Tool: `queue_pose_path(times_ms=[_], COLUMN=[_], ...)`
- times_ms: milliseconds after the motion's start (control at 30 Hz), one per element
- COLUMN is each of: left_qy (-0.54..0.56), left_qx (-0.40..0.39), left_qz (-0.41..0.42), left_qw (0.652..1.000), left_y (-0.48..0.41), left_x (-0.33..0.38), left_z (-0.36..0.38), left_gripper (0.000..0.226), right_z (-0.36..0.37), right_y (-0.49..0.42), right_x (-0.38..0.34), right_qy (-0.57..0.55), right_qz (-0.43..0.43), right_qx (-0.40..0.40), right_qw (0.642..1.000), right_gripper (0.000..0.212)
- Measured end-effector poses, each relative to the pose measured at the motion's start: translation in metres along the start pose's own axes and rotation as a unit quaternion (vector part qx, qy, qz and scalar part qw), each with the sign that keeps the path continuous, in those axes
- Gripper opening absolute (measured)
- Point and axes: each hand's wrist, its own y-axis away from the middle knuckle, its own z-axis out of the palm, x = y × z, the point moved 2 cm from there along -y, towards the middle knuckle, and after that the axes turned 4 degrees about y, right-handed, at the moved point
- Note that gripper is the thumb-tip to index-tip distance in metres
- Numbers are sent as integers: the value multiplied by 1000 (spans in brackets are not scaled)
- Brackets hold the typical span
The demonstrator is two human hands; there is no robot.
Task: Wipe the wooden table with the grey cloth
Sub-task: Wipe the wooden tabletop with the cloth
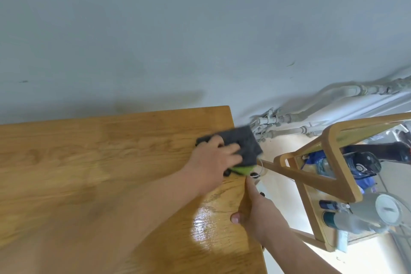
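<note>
- Head view: left hand (213, 158) lies flat on the cloth (242, 142), fingers straight and a little spread, pressing it on the table (89, 173).
- Cloth is grey with a green layer (87, 170) under it. It sits at the far right corner of the table, and its right side hangs a little over the edge.
- Right hand (255, 213) holds the right edge of the table, near side of the cloth: thumb on top, index finger straight along the edge, other fingers hidden.
- Wet shine (204, 227) is on the wood just left of the right hand.
- Wooden rack (333, 140) at right carries bottles; their labels are too blurred to read.
</note>
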Motion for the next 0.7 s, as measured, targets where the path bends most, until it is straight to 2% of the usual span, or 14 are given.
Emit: queue_pose_path(times_ms=[67, 100, 133, 200, 267, 300, 367, 400, 500, 533, 600, 633, 700], left_qy=[20, 31, 38, 57, 79, 78, 68, 58, 40, 45, 35, 34, 64], left_qx=[-31, -34, -32, 12, 77, 96, 95, 78, -3, -16, -18, -22, 0], left_qz=[72, 70, 43, -80, -196, -217, -188, -141, 14, 37, 36, 9, -118], left_qw=[997, 996, 998, 995, 974, 968, 975, 985, 999, 998, 999, 999, 991], left_y=[11, 9, 4, -4, 1, 8, 34, 51, 108, 119, 119, 115, 105], left_x=[-6, -17, -28, -47, -50, -40, -8, 8, 28, 20, -3, -10, -14], left_z=[1, -4, -11, -20, -19, -14, 4, 14, 31, 27, 13, 4, -7], left_gripper=[52, 52, 52, 54, 57, 57, 57, 57, 63, 63, 57, 55, 56], right_z=[-2, -3, -4, -6, -6, -6, -7, -6, -1, 4, 15, 20, 30], right_y=[0, 1, 2, 6, 7, 8, 14, 17, 29, 34, 41, 48, 64], right_x=[-3, -5, -6, -5, -3, -3, -3, -2, 2, 3, 6, 8, 17], right_qy=[13, 11, 6, -3, 2, 5, 26, 35, 76, 89, 76, 48, -14], right_qz=[20, 22, 18, 3, 4, 8, 4, -3, -16, -11, -11, -14, -34], right_qx=[-11, -15, -13, -5, -14, -14, 8, 30, 112, 127, 148, 164, 204], right_qw=[1000, 1000, 1000, 1000, 1000, 1000, 1000, 999, 991, 988, 986, 985, 978], right_gripper=[117, 117, 117, 118, 118, 118, 113, 107, 68, 67, 72, 72, 66])
